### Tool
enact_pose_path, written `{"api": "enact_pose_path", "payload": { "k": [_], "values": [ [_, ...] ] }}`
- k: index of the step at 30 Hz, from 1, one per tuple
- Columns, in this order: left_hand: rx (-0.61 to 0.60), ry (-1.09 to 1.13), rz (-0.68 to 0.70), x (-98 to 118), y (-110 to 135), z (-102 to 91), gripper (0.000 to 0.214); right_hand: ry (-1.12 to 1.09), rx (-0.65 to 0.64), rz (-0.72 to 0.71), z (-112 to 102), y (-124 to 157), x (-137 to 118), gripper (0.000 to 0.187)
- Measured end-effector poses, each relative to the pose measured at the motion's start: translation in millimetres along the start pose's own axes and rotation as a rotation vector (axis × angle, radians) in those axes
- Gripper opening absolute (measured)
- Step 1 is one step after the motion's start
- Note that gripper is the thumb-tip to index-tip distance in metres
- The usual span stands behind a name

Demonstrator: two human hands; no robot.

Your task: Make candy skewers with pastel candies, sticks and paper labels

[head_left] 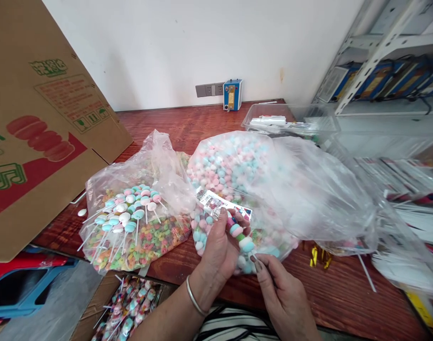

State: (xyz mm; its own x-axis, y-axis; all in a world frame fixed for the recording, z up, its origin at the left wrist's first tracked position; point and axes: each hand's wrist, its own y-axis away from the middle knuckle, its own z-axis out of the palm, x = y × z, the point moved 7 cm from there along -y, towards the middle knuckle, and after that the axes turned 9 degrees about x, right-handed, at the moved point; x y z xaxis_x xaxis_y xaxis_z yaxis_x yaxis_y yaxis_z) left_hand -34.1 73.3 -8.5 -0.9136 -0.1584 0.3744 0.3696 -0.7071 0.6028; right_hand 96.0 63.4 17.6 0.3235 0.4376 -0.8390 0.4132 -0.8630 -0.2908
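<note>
My left hand (221,244) is closed around a marshmallow skewer (246,245) of pink, white, blue and green pieces. The same hand holds a clear printed wrapper (211,199), which sticks out past the fingers. Whether the skewer's far end is inside the wrapper is hidden by my fingers. With thumb and forefinger, my right hand (283,291) pinches the near end of the skewer, at its stick. Beneath both hands lies a large clear bag of pastel marshmallows (223,163). To the left, finished-looking marshmallow sticks (127,208) rest on a bag of coloured cereal rings (163,237).
A tall cardboard box (60,137) stands at the left. Below the table edge, an open carton (95,303) holds many wrapped skewers. Gold twist ties (319,255) and stacks of white sticks (408,232) lie right. Behind are a clear plastic tray (251,113) and a blue device (233,94).
</note>
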Motion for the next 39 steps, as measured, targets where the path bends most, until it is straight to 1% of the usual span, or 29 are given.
{"api": "enact_pose_path", "payload": {
  "k": [3, 5, 8, 11, 13, 15, 17, 18, 19, 20, 21, 22, 25, 26, 28, 30, 31, 33, 35, 36, 37, 38, 39],
  "values": [
    [-0.056, -0.072, -0.007, -14, 6, 2.1, 0.027, 0.018, 0.029, -0.026, 1, -4, -1, 0.019],
    [-0.079, -0.091, -0.021, -14, 6, 3.3, 0.030, 0.012, 0.034, -0.017, -1, -7, 0, 0.019],
    [-0.053, -0.025, -0.006, 4, -2, 2.8, 0.032, -0.003, 0.006, 0.015, -5, -7, 2, 0.019],
    [-0.027, 0.056, 0.037, 24, -13, 2.1, 0.024, 0.013, -0.029, -0.013, -5, -4, 2, 0.018],
    [-0.025, 0.063, 0.069, 30, -19, 2.3, 0.016, 0.086, 0.009, -0.120, -6, -3, -3, 0.017],
    [-0.003, 0.055, 0.091, 30, -22, 1.6, 0.009, 0.235, 0.117, -0.298, -9, -2, -11, 0.016],
    [0.047, 0.053, 0.095, 26, -24, -0.3, 0.008, 0.402, 0.214, -0.464, -10, 1, -19, 0.014],
    [0.076, 0.055, 0.095, 24, -24, -1.3, 0.009, 0.459, 0.235, -0.515, -9, 2, -21, 0.014],
    [0.098, 0.053, 0.094, 22, -23, -1.7, 0.011, 0.480, 0.238, -0.537, -8, 3, -22, 0.013],
    [0.108, 0.050, 0.094, 20, -23, -1.2, 0.013, 0.461, 0.222, -0.526, -8, 3, -22, 0.013],
    [0.104, 0.044, 0.095, 19, -21, 0.1, 0.014, 0.407, 0.198, -0.484, -8, 1, -21, 0.014],
    [0.090, 0.037, 0.096, 17, -20, 1.9, 0.014, 0.331, 0.166, -0.407, -8, 0, -18, 0.015],
    [0.030, 0.028, 0.076, 10, -15, 7.6, 0.018, 0.084, 0.057, -0.087, -3, -6, -3, 0.020],
    [0.015, 0.030, 0.062, 7, -13, 8.5, 0.019, 0.026, 0.032, 0.000, 0, -7, 0, 0.022],
    [0.005, 0.031, 0.044, 3, -11, 8.1, 0.022, -0.038, 0.010, 0.092, 3, -8, 5, 0.025],
    [0.008, 0.026, 0.032, 1, -11, 5.6, 0.022, -0.032, 0.003, 0.092, 6, -10, 8, 0.026],
    [0.013, 0.022, 0.027, 0, -11, 4.0, 0.022, -0.001, 0.007, 0.065, 6, -10, 9, 0.025],
    [0.033, 0.022, 0.021, 0, -12, 0.1, 0.021, 0.103, 0.044, -0.047, 5, -10, 7, 0.022],
    [0.051, 0.020, 0.017, 0, -14, -2.9, 0.024, 0.216, 0.111, -0.186, 2, -8, 2, 0.021],
    [0.053, 0.019, 0.016, 0, -14, -3.6, 0.027, 0.243, 0.133, -0.228, 0, -7, 0, 0.021],
    [0.048, 0.019, 0.010, 0, -14, -3.6, 0.029, 0.231, 0.131, -0.227, -1, -6, 0, 0.021],
    [0.032, 0.020, 0.001, 0, -14, -2.8, 0.031, 0.171, 0.099, -0.172, 0, -6, 3, 0.022],
    [0.011, 0.020, -0.011, 0, -14, -1.6, 0.033, 0.068, 0.044, -0.064, 2, -7, 8, 0.024]
  ]
}}
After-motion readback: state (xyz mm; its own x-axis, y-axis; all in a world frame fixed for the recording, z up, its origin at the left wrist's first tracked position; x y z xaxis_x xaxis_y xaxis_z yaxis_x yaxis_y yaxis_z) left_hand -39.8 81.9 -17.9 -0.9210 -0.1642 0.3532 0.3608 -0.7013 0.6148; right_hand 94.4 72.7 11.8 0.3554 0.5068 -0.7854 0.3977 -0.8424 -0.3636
